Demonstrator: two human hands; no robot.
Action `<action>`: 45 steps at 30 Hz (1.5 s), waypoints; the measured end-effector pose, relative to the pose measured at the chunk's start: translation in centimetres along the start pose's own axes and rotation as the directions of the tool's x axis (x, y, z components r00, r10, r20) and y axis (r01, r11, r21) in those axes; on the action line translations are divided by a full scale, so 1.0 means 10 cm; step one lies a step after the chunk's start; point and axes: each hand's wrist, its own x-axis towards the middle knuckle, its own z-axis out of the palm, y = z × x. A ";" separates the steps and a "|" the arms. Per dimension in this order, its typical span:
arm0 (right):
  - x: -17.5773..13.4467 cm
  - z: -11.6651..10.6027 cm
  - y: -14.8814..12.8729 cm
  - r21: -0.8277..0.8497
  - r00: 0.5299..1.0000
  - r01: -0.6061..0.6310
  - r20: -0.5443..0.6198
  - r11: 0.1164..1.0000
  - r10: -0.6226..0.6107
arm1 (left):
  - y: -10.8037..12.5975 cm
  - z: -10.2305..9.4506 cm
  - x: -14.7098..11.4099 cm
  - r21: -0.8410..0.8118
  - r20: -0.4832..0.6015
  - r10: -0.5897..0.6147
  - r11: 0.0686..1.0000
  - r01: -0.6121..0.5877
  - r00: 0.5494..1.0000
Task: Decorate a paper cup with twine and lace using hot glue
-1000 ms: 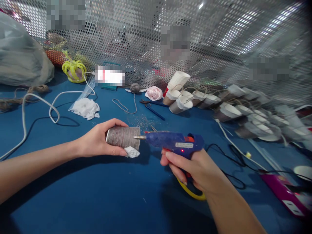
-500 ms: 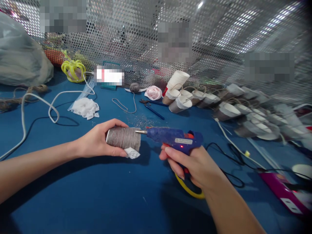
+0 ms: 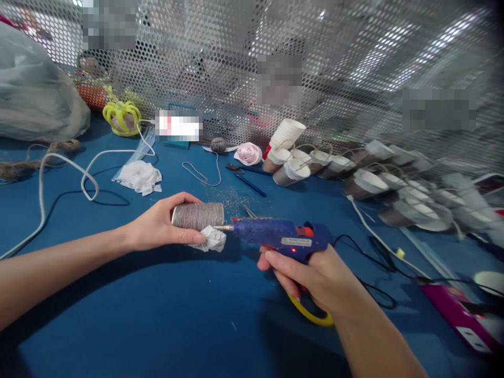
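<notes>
My left hand (image 3: 163,223) wraps round a paper cup wound with grey-brown cord (image 3: 200,214), lying on its side just over the table. A piece of white lace (image 3: 213,239) hangs at its lower edge, under my left thumb. My right hand (image 3: 303,270) grips a blue hot glue gun (image 3: 271,234) with a small red light lit. The gun's metal nozzle points left and meets the lace beside the cup; whether glue is coming out is too small to tell. Below my right hand shows a yellow scissors handle (image 3: 313,312), with the blades partly hidden behind the gun.
Blue-handled pliers (image 3: 250,184), a pink fabric rose (image 3: 249,153) and a ball of grey cord (image 3: 218,144) lie ahead. Several cord-wrapped cups (image 3: 291,172) stand at the back right. A lace pile (image 3: 139,177) sits left; a purple power strip (image 3: 452,310) and cables lie right.
The glue gun's nozzle has moved down from the cord-wrapped side of the cup to the white lace. My left hand has turned the cup slightly, and more lace shows.
</notes>
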 end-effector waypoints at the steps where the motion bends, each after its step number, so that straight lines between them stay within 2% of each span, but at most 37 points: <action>1: 0.00 0.00 0.00 0.000 1.000 0.002 -0.002 1.000 -0.002 | 0.00 0.00 0.00 -0.001 -0.004 0.002 1.000 -0.002 1.000; 11: 0.06 -0.04 0.06 0.072 0.998 -0.031 -0.050 0.997 0.035 | 0.02 0.04 -0.06 0.185 0.004 0.108 0.977 -0.107 0.994; 18: 0.14 -0.07 0.09 0.224 0.991 -0.037 -0.118 0.974 0.065 | 0.02 0.03 -0.05 0.250 -0.022 0.186 0.952 -0.175 0.982; 20: 0.19 -0.13 0.09 0.246 0.983 -0.032 -0.167 0.969 0.075 | 0.01 0.03 -0.05 0.238 -0.037 0.174 0.958 -0.160 0.984; 22: 0.26 -0.22 0.12 0.249 0.952 -0.005 -0.294 0.969 0.080 | 0.00 0.03 -0.04 0.202 -0.061 0.144 0.971 -0.129 0.988; 24: 0.34 -0.34 0.17 0.162 0.905 -0.011 -0.417 0.987 0.078 | -0.01 0.03 -0.04 0.146 -0.095 0.115 0.984 -0.101 0.989; 25: 0.38 -0.39 0.20 0.127 0.894 -0.023 -0.442 0.992 0.077 | -0.02 0.04 -0.03 0.111 -0.108 0.103 0.990 -0.091 0.989; 30: 0.59 -0.57 0.39 -0.052 0.884 -0.139 -0.456 0.989 0.101 | -0.04 0.04 -0.01 -0.097 -0.133 0.058 0.993 -0.071 0.989; 34: 0.72 -0.63 0.54 -0.225 0.837 -0.267 -0.535 0.937 0.110 | -0.05 0.07 -0.02 -0.315 -0.093 -0.005 0.949 -0.025 0.996; 38: 0.77 -0.69 0.56 -0.385 0.819 -0.348 -0.569 0.855 0.077 | -0.05 0.09 -0.03 -0.468 -0.017 -0.064 0.882 0.048 0.998; 40: 0.73 -0.67 0.47 -0.466 0.816 -0.332 -0.578 0.820 0.002 | -0.04 0.10 -0.03 -0.517 0.015 -0.084 0.852 0.079 0.996; 42: 0.65 -0.58 0.31 -0.541 0.825 -0.256 -0.554 0.801 -0.111 | -0.03 0.11 -0.03 -0.544 0.028 -0.102 0.833 0.100 0.994; 44: 0.54 -0.42 0.11 -0.590 0.858 -0.145 -0.475 0.794 -0.196 | -0.03 0.12 -0.04 -0.546 0.022 -0.115 0.831 0.108 0.993; 45: 0.48 -0.32 0.00 -0.601 0.891 -0.045 -0.386 0.798 -0.240 | -0.02 0.12 -0.04 -0.541 0.016 -0.120 0.834 0.109 0.993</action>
